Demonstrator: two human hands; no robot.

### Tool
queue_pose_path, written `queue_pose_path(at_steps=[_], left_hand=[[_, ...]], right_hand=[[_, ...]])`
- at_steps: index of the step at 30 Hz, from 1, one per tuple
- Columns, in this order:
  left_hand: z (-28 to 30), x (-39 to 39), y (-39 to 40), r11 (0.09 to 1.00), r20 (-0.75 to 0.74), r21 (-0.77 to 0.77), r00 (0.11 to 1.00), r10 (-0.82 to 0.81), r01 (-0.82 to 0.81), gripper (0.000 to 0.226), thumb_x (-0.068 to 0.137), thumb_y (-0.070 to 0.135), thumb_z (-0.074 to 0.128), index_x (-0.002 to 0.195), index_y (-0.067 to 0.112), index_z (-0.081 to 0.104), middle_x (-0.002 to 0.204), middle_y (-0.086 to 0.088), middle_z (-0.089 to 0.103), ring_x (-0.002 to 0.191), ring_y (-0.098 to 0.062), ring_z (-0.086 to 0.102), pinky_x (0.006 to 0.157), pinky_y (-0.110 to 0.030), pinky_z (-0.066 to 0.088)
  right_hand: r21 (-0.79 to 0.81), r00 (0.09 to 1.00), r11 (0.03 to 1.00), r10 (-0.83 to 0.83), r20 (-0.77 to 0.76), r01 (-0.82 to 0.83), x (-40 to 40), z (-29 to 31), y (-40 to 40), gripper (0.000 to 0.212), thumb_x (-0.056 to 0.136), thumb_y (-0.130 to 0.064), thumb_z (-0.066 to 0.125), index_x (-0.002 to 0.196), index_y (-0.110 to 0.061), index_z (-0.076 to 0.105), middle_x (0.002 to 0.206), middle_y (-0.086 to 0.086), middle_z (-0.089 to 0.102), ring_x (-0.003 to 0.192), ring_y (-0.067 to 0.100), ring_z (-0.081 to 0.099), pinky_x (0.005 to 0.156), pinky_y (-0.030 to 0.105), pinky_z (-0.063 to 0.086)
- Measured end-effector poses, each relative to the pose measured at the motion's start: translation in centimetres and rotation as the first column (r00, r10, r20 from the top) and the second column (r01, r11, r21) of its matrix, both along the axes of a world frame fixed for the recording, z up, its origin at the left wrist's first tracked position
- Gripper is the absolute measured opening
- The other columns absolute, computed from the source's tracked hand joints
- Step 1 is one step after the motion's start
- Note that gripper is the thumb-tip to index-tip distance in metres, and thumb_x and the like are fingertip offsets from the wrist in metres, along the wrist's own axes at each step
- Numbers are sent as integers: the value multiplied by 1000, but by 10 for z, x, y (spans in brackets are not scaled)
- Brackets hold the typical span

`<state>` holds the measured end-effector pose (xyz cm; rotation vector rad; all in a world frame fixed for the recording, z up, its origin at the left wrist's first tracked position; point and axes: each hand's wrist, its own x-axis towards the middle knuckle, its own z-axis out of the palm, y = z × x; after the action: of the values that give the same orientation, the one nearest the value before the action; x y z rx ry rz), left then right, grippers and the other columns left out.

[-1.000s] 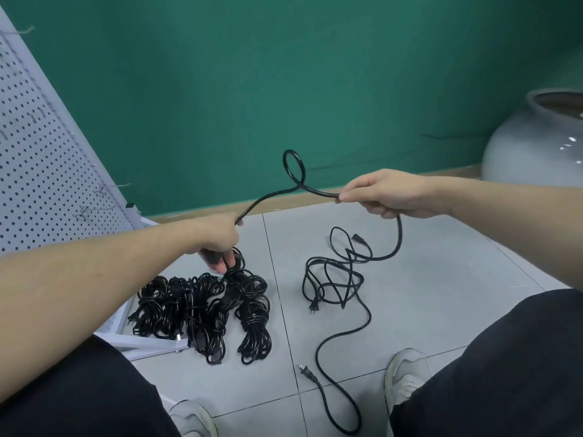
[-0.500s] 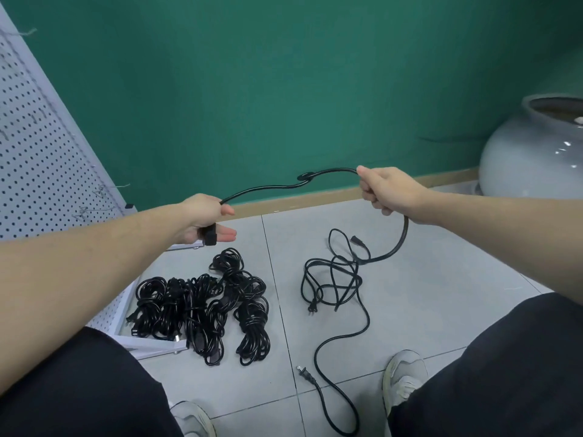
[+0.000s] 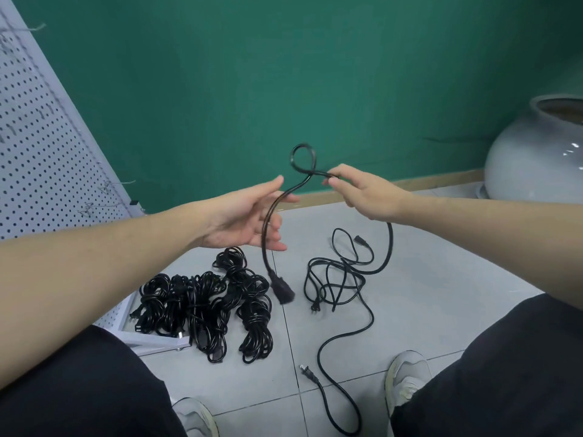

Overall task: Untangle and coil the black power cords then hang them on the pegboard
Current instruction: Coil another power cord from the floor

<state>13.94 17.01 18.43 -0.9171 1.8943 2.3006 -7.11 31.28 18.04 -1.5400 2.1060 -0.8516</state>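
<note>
My right hand [image 3: 366,193] pinches a black power cord [image 3: 383,266] just right of a small loop [image 3: 303,157] that stands up in the air. The cord's free end hangs down in front of my left hand [image 3: 249,216], whose fingers are spread and straight; its connector [image 3: 282,290] dangles blurred above the floor. The rest of this cord trails down to a loose tangle [image 3: 337,279] on the tiles, with a plug [image 3: 307,372] near my feet. A pile of bundled black cords [image 3: 208,307] lies at lower left. The white pegboard [image 3: 38,152] leans at the left.
A large grey ceramic jar [image 3: 533,156] stands at the right against the green wall [image 3: 252,74]. Wire hooks [image 3: 107,186] stick out of the pegboard. My knees and shoes [image 3: 405,376] frame the grey tiled floor at the bottom.
My left hand let go of the connector end and opened; the end dropped and now swings. My hands came closer together and the cord formed a loop again.
</note>
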Motion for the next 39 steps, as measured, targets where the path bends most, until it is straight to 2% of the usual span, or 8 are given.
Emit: queue_pose_path(at_steps=[7, 16, 21, 24, 27, 32, 36, 39], left_hand=[[-17, -21, 17, 985, 116, -125, 984, 136, -121, 14, 109, 26, 46, 103, 16, 54, 59, -1, 61, 41, -12, 51, 51, -29, 58], [-29, -7, -33, 814, -33, -343, 872, 489, -469, 8, 109, 23, 49, 111, 15, 49, 86, -11, 72, 43, -17, 63, 47, -33, 60], [-12, -9, -39, 696, -295, -462, 836, 463, -549, 6, 101, 30, 63, 97, 25, 63, 69, 5, 70, 42, -16, 36, 47, -22, 40], [-7, -8, -29, 707, -270, -553, 898, 349, -441, 5, 98, 28, 67, 98, 24, 66, 66, 2, 71, 42, -17, 29, 44, -23, 31], [-7, -13, -11, 689, -185, -666, 958, 219, -286, 1, 97, 26, 69, 96, 25, 68, 67, 0, 72, 41, -13, 30, 40, -21, 28], [-10, -29, 8, 486, -89, -869, 996, 26, -91, 8, 96, 37, 68, 89, 33, 70, 65, 9, 72, 50, -13, 41, 48, -26, 35], [-11, -26, 9, 411, 28, -910, 997, -75, 56, 11, 100, 39, 59, 106, 32, 53, 72, 11, 75, 47, -10, 48, 54, -32, 42], [-15, -11, -4, 318, 256, -906, 960, -116, 280, 8, 103, 37, 55, 105, 30, 60, 74, 14, 75, 57, -5, 54, 63, -29, 44]], right_hand=[[-52, 997, 996, 77, -19, -78, 17, 4, -6, 23, 107, -26, 45, 110, -20, 68, 72, -16, 52, 63, -4, 47, 64, 14, 37], [-115, 808, 982, -55, 586, 151, 2, 17, -5, 32, 103, -36, 52, 75, -21, 48, 53, -7, 24, 52, 15, 17, 46, 23, 15], [277, 918, 943, -264, 296, 181, -20, 6, 4, 38, 104, -43, 46, 84, -15, 61, 67, 1, 55, 61, 18, 53, 60, 33, 57], [462, 988, 882, -140, 71, 91, -18, -5, 11, 32, 103, -37, 45, 122, -21, 66, 118, -3, 68, 109, 17, 62, 98, 40, 50], [193, 992, 976, -110, 59, 97, 0, 5, 4, 41, 100, -26, 50, 141, -27, 54, 140, -9, 57, 127, 11, 50, 110, 29, 36], [163, 978, 986, 2, 207, -37, 30, 11, -16, 23, 102, -27, 54, 122, -22, 63, 98, 2, 65, 83, 16, 62, 75, 31, 58], [87, 998, 996, 31, -48, -27, 24, 18, -14, 16, 102, -34, 56, 92, -34, 68, 70, -4, 50, 50, 5, 40, 46, 16, 35], [42, 995, 997, 62, 79, -66, 12, 22, -6, 14, 99, -29, 63, 91, -31, 73, 61, -7, 46, 47, 11, 30, 42, 21, 25]])
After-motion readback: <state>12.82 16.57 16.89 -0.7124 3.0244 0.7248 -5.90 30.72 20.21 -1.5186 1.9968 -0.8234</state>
